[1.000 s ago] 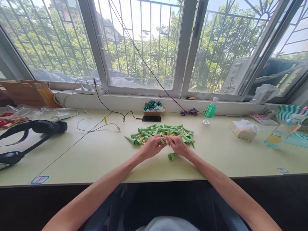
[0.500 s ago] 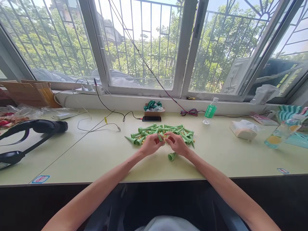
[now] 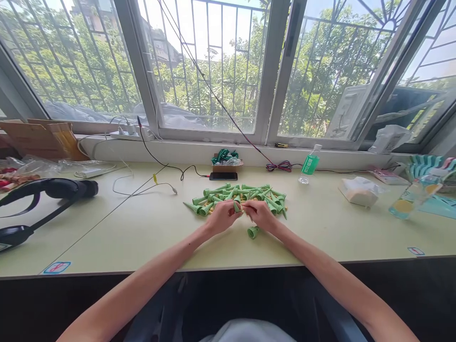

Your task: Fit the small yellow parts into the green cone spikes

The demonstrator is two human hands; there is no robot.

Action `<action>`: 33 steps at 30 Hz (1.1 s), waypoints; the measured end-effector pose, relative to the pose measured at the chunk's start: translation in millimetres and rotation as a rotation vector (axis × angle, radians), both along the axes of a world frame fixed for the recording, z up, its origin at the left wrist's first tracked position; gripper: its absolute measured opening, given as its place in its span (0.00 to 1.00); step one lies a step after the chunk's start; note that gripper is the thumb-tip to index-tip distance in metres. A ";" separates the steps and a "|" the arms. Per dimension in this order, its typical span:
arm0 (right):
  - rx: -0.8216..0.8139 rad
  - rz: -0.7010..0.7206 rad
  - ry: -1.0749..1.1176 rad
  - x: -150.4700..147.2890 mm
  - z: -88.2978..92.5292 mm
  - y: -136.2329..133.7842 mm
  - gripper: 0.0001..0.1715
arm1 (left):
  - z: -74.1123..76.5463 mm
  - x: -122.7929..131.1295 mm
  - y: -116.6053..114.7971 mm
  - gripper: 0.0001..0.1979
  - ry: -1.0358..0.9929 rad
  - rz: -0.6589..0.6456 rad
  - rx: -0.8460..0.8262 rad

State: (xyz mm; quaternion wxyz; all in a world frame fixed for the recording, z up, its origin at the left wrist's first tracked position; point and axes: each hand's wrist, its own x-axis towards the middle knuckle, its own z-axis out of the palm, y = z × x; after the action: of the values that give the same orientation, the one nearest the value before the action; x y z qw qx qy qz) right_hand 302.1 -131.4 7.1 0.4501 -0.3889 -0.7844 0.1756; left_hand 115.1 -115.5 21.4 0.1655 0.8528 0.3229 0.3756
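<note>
A pile of several green plastic cones (image 3: 245, 195) lies on the pale table (image 3: 149, 232) in front of me, with small yellow bits among them. My left hand (image 3: 221, 217) is closed round one green cone (image 3: 236, 206), its wide end up. My right hand (image 3: 262, 215) meets it from the right, fingers pinched on a small piece I cannot make out. A single green cone (image 3: 253, 232) lies on the table just below my right hand.
A black phone (image 3: 223, 176) and a small box with green bits (image 3: 224, 160) lie behind the pile. A green-labelled bottle (image 3: 309, 165), a wrapped white packet (image 3: 359, 191) and a clear drink bottle (image 3: 409, 198) stand right. A black headset (image 3: 39, 202) and cables (image 3: 142, 187) lie left.
My hands stayed together over the near edge of the pile. The cone in my left hand turned more upright, and my right fingers closed in on it again after opening slightly.
</note>
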 end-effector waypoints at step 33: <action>0.002 -0.100 -0.080 -0.2 2.7 1.4 0.23 | 3.0 4.2 1.2 0.14 -0.173 -0.066 -0.257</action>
State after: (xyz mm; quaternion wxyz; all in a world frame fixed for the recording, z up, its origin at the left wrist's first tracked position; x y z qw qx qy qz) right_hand 301.9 -130.0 9.9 0.4269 -0.4341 -0.7814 0.1365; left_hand 119.2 -114.3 24.4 0.3129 0.7992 0.3245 0.3975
